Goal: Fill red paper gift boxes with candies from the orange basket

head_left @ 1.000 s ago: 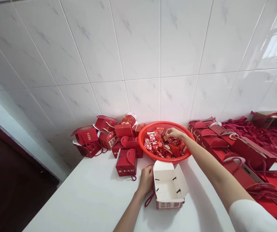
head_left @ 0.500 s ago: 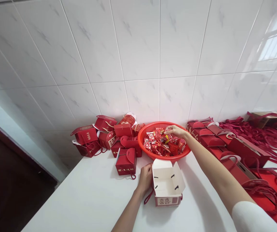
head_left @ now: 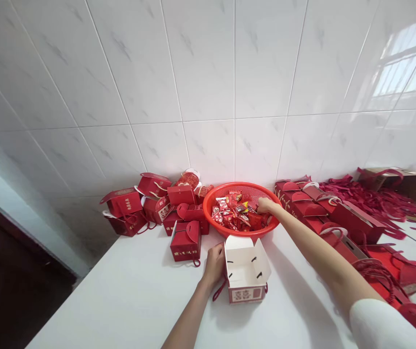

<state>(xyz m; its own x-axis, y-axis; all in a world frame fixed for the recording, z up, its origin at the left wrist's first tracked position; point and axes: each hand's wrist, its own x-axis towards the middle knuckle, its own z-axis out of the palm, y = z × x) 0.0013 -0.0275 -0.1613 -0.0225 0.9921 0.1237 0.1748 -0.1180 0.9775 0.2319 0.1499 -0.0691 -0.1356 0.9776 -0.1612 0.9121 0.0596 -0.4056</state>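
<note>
An open-topped gift box (head_left: 246,294) stands on the white table, its pale inside showing no contents and its flaps raised. My left hand (head_left: 215,263) grips the box's left side, with the fingers partly hidden behind it. Behind the box sits a red plastic basket (head_left: 242,233) holding many wrapped candies (head_left: 235,213). My right hand (head_left: 265,205) is inside the basket at its right side, fingers pointing down among the candies; the fingertips are hidden, so what they hold cannot be made out.
Several closed red boxes (head_left: 186,245) are grouped left of the basket. More red boxes (head_left: 356,220) line the right side, with red ribbons (head_left: 360,194) and a cardboard box (head_left: 411,186) behind. A tiled wall (head_left: 208,87) rises at the back.
My right hand has moved lower into the basket's right side, and its fingers are now less visible. My left hand still holds the box. The whole view has shifted slightly.
</note>
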